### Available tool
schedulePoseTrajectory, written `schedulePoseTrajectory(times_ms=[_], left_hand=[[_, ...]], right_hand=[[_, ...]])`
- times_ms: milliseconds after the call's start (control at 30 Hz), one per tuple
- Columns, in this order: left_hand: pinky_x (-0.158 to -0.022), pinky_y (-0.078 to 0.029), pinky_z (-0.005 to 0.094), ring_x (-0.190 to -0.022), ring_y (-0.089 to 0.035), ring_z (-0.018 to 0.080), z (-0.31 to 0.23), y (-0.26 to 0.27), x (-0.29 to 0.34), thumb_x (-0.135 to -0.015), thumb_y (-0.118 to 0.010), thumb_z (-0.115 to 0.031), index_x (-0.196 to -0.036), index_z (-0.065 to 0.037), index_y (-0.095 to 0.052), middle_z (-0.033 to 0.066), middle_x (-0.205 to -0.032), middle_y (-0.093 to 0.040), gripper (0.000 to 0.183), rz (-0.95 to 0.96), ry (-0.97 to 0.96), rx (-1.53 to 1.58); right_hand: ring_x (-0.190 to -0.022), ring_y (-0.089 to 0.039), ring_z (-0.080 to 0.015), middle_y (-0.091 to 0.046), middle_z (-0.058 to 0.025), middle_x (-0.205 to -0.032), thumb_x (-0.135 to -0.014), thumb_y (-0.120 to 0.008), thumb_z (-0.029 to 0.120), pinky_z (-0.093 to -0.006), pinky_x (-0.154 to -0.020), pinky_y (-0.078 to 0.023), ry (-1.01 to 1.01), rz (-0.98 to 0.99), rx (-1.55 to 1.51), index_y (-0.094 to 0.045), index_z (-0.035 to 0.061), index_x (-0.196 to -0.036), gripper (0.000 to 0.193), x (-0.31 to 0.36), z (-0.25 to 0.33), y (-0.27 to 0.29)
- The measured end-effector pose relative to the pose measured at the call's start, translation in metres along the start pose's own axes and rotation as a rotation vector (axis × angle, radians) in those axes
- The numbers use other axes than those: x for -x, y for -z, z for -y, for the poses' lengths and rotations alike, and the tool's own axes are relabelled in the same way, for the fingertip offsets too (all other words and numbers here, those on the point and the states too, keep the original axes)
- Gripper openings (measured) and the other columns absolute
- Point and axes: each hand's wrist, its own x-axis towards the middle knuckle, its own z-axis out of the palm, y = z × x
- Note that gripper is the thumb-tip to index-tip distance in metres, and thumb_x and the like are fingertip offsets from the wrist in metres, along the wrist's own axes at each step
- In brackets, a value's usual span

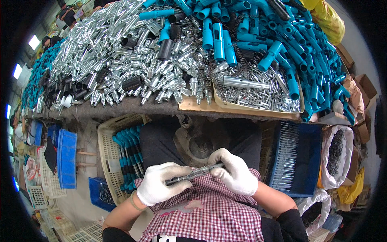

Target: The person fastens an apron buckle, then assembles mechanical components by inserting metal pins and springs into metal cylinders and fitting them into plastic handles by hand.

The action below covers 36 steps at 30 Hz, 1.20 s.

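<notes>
1. Two gloved hands work close together over the lap: left hand [158, 184] and right hand [235, 172], both in white gloves.
2. Both grasp one thin metal rod [194, 174] that runs between them, tilted, with its higher end in the right hand.
3. Left hand is wrapped around the lower end of the rod, fingers curled shut on it.
4. Right hand pinches the upper end, with fingertips [216, 159] bent over it.
5. Under the hands lies a red-and-white checked apron [209, 213], touching both wrists.
6. Just left of the left hand sits a cream plastic crate [105, 150] holding blue-handled tools [128, 155].
7. Farther left of it is a blue bin [67, 158], standing on the floor.
8. Right of the right hand is a blue tray [312, 161] with rows of thin silver pins [288, 155].
9. Beyond that tray stands a white sack [336, 155] of small dark parts.
10. Ahead of both hands runs a workbench [133, 107], well apart from them.
11. On it is a heap of shiny metal fittings [121, 52], ahead and left of the hands.
12. Blue plastic tubes [282, 40] are piled ahead and right.
13. A cardboard tray [242, 109] of small silver pieces sits at the bench edge, straight ahead of the right hand.
</notes>
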Motion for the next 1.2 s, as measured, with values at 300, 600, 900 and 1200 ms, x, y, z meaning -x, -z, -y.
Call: schedulePoseTrajectory(times_ms=[300, 600, 900, 1200], left_hand=[[-0.063, -0.055, 0.0312, -0.071, -0.070, 0.0241, -0.001, -0.011, -0.002, -0.074, -0.080, -0.009, -0.102, -0.003, -0.074, 0.0136, -0.085, -0.071, 0.029, -0.055, 0.011, -0.042], [-0.063, -0.055, 0.0324, -0.071, -0.071, 0.0258, -0.006, -0.016, -0.005, -0.075, -0.080, -0.010, -0.098, -0.003, -0.073, 0.0142, -0.085, -0.071, 0.025, -0.061, 0.063, -0.080], [-0.063, -0.055, 0.0331, -0.071, -0.070, 0.0263, 0.006, -0.023, -0.007, -0.074, -0.080, -0.010, -0.096, -0.002, -0.072, 0.0147, -0.085, -0.071, 0.025, -0.131, 0.037, -0.051], [-0.066, -0.054, 0.0321, -0.072, -0.070, 0.0261, 0.003, -0.006, -0.013, -0.070, -0.080, -0.010, -0.092, 0.002, -0.072, 0.0153, -0.081, -0.070, 0.026, -0.237, 0.124, -0.130]], right_hand=[[-0.094, -0.065, -0.0235, -0.065, -0.0159, -0.103, -0.103, -0.045, 0.044, -0.0352, -0.084, -0.051, -0.054, -0.153, -0.337, -0.052, -0.0008, -0.121, 0.049, 0.009, -0.024, -0.012], [-0.113, -0.063, -0.0272, -0.061, -0.0237, -0.126, -0.104, -0.044, 0.039, -0.0392, -0.097, -0.053, -0.169, -0.093, -0.806, -0.048, -0.0084, -0.133, 0.055, 0.008, -0.025, -0.033], [-0.113, -0.063, -0.0257, -0.062, -0.0212, -0.126, -0.104, -0.044, 0.043, -0.0382, -0.098, -0.051, -0.163, -0.078, -0.762, -0.046, -0.0059, -0.138, 0.060, 0.004, -0.029, -0.033], [-0.092, -0.067, -0.0232, -0.069, -0.0124, -0.097, -0.092, -0.060, 0.007, -0.0333, -0.084, -0.052, 0.100, -0.464, 0.139, -0.066, 0.0013, -0.113, 0.023, -0.028, 0.006, 0.081]])
